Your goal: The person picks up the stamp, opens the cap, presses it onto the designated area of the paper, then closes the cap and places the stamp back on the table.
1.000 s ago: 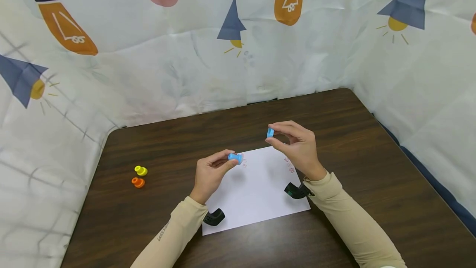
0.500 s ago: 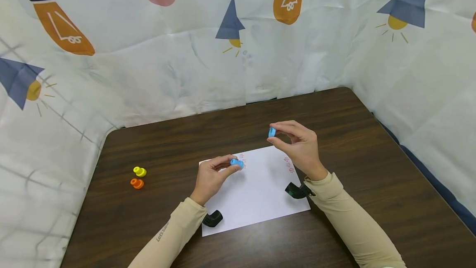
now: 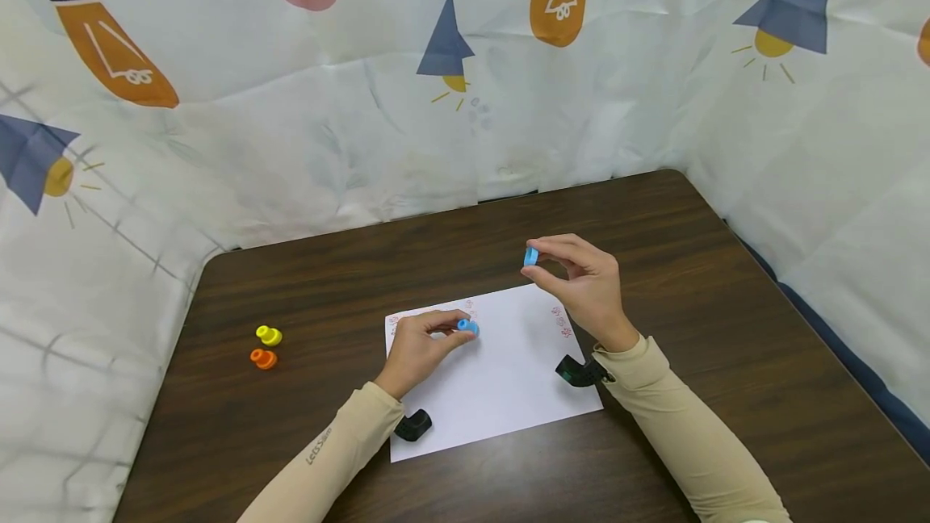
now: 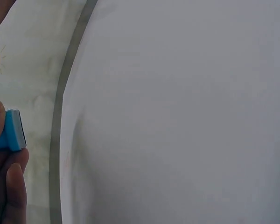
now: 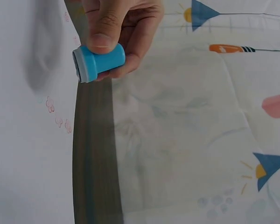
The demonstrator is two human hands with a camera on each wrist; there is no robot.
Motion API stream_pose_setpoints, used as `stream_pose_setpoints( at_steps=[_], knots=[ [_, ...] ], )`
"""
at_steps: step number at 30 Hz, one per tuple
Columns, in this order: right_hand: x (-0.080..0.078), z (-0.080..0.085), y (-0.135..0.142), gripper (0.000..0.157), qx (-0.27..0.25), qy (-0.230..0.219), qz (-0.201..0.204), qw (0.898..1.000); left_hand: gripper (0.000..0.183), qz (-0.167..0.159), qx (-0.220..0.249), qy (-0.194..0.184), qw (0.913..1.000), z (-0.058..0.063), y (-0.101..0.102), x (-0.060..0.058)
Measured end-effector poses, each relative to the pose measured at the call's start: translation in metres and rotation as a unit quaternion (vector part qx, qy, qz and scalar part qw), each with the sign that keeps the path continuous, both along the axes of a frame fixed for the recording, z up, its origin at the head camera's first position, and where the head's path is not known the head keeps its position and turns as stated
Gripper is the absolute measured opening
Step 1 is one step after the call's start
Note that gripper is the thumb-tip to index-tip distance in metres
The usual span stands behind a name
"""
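In the head view my left hand (image 3: 421, 349) pinches a small blue stamp (image 3: 468, 327) by its knob handle, above the far part of a white paper sheet (image 3: 501, 378). The right wrist view shows the stamp (image 5: 102, 60) with its printing face toward the paper, a gap apart. Up and to the right, my right hand (image 3: 584, 281) holds a blue ring-shaped cap (image 3: 531, 256) between thumb and fingers, beyond the sheet's far edge. Small red flower prints (image 5: 59, 122) mark the paper along its far and right edges.
At the left on the dark wood table (image 3: 327, 281) stand a yellow stamp (image 3: 269, 336) and an orange stamp (image 3: 264, 358). A white patterned curtain (image 3: 291, 135) encloses the table's back and sides. Black wrist cameras (image 3: 413, 425) hang below both cuffs.
My left hand has lowered toward the paper and shifted slightly right, and the stamp has turned from lying sideways to nearly upright. My right hand has barely moved.
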State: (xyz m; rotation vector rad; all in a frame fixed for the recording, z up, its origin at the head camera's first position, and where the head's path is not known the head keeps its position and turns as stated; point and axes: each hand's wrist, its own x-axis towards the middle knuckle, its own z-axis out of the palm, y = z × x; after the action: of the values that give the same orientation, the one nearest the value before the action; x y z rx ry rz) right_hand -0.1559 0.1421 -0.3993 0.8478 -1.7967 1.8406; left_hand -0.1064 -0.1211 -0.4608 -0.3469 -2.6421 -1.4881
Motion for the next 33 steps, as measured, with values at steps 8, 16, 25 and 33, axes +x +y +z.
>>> stream_pose_setpoints(
  at_steps=[8,16,25,33],
  knots=[
    [0.001,0.001,0.000,0.036,0.001,-0.005,-0.002,1.000,0.026,-0.030,-0.064,0.018,0.9973,-0.004,0.001,0.000],
    [0.000,0.000,0.000,0.037,-0.004,-0.002,0.005,1.000,0.028,-0.043,-0.097,0.016,0.9942,-0.007,0.002,0.000],
    [0.000,0.000,0.000,0.035,-0.002,0.000,0.008,1.000,0.024,-0.047,-0.120,-0.003,0.9916,-0.002,0.007,-0.002],
    [0.000,0.000,0.000,0.034,0.003,0.000,0.005,1.000,0.023,-0.053,-0.124,-0.022,0.9906,0.000,0.011,-0.003]
  ],
)
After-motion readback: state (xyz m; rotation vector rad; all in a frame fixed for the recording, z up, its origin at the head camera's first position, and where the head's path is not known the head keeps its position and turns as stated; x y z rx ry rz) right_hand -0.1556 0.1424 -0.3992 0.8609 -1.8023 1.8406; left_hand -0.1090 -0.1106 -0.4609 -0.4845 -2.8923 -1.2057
